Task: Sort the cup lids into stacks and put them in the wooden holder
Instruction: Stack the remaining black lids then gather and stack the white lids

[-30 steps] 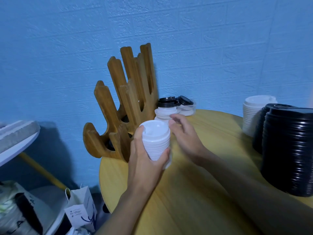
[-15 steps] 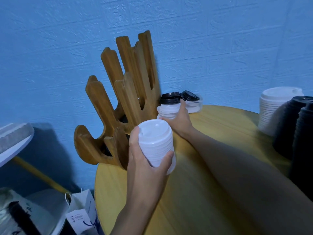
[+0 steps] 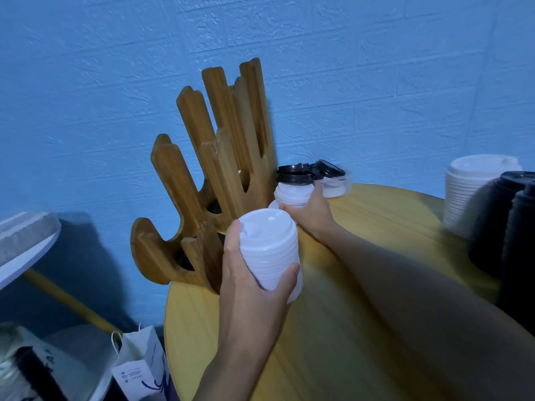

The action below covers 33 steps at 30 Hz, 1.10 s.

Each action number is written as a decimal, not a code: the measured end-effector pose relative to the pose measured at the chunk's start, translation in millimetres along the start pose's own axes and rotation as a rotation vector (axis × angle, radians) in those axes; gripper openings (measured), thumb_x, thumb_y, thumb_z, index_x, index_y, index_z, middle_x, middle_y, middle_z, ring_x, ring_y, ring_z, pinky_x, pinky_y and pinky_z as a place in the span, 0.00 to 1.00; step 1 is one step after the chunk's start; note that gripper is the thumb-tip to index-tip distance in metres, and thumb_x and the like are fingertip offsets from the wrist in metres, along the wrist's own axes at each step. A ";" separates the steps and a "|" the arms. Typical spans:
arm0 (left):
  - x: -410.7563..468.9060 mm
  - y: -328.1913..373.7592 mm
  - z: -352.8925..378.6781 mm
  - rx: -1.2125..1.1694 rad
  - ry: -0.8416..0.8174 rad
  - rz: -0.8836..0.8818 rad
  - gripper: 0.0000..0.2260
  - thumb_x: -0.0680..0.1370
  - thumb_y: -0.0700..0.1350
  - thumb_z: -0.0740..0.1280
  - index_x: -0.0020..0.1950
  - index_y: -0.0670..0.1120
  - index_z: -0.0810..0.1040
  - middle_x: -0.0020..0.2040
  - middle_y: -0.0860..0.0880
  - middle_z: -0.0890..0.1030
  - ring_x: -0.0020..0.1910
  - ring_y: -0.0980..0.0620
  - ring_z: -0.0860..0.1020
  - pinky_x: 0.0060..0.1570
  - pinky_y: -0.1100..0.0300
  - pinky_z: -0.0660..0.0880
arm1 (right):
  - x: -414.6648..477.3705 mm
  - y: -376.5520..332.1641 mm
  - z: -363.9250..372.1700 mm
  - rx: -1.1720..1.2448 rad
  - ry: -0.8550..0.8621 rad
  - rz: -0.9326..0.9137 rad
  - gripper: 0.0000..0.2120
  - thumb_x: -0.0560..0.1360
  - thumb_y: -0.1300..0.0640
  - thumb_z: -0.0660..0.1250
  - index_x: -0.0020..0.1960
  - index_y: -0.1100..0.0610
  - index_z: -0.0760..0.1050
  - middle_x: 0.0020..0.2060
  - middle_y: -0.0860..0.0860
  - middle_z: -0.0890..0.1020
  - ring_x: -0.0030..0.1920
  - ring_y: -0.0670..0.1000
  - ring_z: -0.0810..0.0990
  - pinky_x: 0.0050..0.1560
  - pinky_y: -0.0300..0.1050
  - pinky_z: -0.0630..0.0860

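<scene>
My left hand (image 3: 252,285) grips a stack of white lids (image 3: 270,250) held above the round wooden table (image 3: 362,328), just right of the wooden holder (image 3: 208,180). My right hand (image 3: 312,214) reaches further back and holds the lower part of a small pile of white lids topped with black lids (image 3: 293,186), which stands beside the holder's right side. A second small pile with a black lid (image 3: 333,180) lies just behind it. The holder's upright slots look dark inside; what they contain is hidden.
At the right edge stand a tall stack of white lids (image 3: 474,192) and taller stacks of black lids (image 3: 512,227). A blue wall is close behind the table. Left of the table are a white paper bag (image 3: 139,369) and another tabletop (image 3: 26,244).
My right hand has left the white stack and reached back to the mixed pile by the holder. My left hand keeps holding the white stack. The view shifted left.
</scene>
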State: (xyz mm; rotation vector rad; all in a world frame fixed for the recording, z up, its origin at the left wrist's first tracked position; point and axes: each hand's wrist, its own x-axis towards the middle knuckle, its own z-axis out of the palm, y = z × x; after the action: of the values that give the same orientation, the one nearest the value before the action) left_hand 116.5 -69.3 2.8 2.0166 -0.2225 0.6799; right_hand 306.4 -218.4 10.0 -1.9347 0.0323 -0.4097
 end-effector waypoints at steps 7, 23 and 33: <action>0.4 1.6 -0.3 0.018 0.009 0.012 0.46 0.71 0.52 0.78 0.73 0.69 0.47 0.73 0.60 0.65 0.69 0.58 0.65 0.66 0.55 0.70 | -31.4 9.6 -22.7 -0.016 -0.072 -0.037 0.42 0.58 0.37 0.80 0.66 0.46 0.67 0.57 0.41 0.79 0.57 0.43 0.78 0.56 0.43 0.77; -2.4 4.1 -2.0 0.026 0.027 -0.006 0.45 0.71 0.50 0.78 0.76 0.62 0.50 0.73 0.56 0.66 0.69 0.57 0.65 0.68 0.50 0.70 | -108.4 2.5 -72.2 -0.103 -0.115 -0.091 0.35 0.67 0.45 0.76 0.71 0.47 0.66 0.66 0.45 0.72 0.66 0.49 0.70 0.66 0.50 0.68; -2.3 4.2 -2.0 0.034 0.024 0.014 0.44 0.71 0.53 0.78 0.74 0.66 0.49 0.73 0.58 0.65 0.68 0.57 0.66 0.65 0.55 0.70 | -125.0 -43.7 -77.4 0.238 0.040 -0.221 0.23 0.69 0.47 0.76 0.62 0.49 0.75 0.61 0.42 0.77 0.61 0.41 0.73 0.57 0.35 0.70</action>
State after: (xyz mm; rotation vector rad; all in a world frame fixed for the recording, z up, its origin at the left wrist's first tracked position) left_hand 112.0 -70.1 5.5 2.0395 -0.2126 0.7206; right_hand 158.6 -243.7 42.0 -1.6996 -0.1978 -0.5726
